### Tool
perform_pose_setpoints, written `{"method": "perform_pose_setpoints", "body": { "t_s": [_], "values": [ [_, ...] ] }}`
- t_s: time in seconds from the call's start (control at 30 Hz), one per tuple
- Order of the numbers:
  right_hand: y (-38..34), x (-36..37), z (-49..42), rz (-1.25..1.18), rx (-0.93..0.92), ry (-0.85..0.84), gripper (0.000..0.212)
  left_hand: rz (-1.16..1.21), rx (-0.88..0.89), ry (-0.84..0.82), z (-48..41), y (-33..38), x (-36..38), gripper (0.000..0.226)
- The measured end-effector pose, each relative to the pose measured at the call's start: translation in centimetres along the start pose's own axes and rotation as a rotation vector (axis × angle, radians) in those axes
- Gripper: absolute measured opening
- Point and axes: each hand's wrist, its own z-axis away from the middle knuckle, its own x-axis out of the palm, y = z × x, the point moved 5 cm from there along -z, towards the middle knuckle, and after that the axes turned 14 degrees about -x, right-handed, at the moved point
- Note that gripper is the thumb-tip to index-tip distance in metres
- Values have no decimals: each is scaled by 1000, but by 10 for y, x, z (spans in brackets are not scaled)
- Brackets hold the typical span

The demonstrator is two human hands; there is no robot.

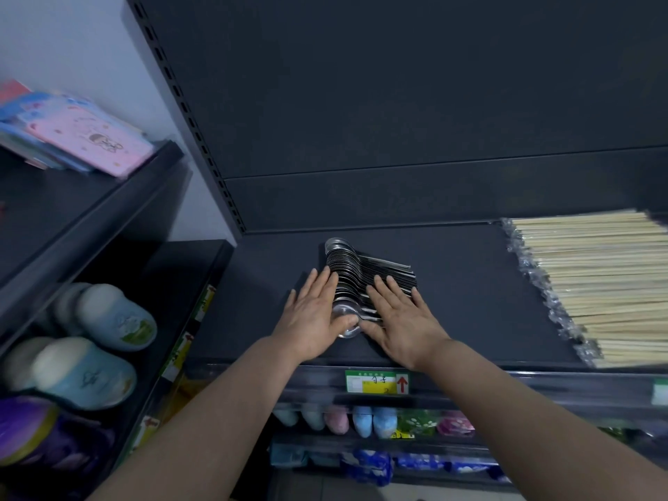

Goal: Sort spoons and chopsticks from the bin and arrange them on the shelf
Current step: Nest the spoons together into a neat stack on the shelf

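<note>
Forearms: both of mine reach up from the bottom edge toward the shelf (253, 276), bare to the elbow.
Price tag: the green and yellow label (377, 382) on the shelf's front lip sits just below my wrists — I judge the spoons go above its red arrow.
Left hand: my left hand (313, 320) lies flat and spread, gripping nothing, its inner edge pressed to the bowl side of the stack, thumb on the nearest bowl.
Right hand: my right hand (399, 321) is likewise splayed and empty, palm down over the handles, holding them level.
Spoons: the metal spoons (349, 269) lie nested in one overlapping row running back from the front edge, bowls left, handles fanned right — I squeeze from both sides so the row stays tight and straight.
Chopsticks: the wrapped chopsticks (596, 283) are stacked at the right of the same shelf, well apart from the spoons, which keeps the two kinds separate.
Bin: out of view.
Progress: sorting looks largely done; this seems a tidying touch.
</note>
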Motion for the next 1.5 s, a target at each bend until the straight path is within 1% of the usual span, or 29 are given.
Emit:
{"method": "perform_pose_setpoints", "body": {
  "t_s": [0.3, 0.7, 0.9, 1.03, 1.27, 1.5],
  "values": [
    [-1, -1, 4, -6, -13, -2, 73, 20, -12, 18, 7, -1, 2, 85],
    [-2, 2, 7, 25, -16, -65, 80, -64, -46, -113, 15, 5, 7, 92],
    [-1, 3, 9, 46, -5, -45, 72, -43, -65, -130, 14, 4, 4, 96],
    [-2, 3, 11, 64, -7, -38, 69, -68, -48, -128, 16, 0, 5, 92],
    [-8, 4, 16, 71, -25, -63, 68, -117, -8, -132, 23, -2, 9, 89],
    [-12, 5, 22, 70, -12, -62, 68, -116, -8, -137, 30, -5, 12, 93]
  ]
}}
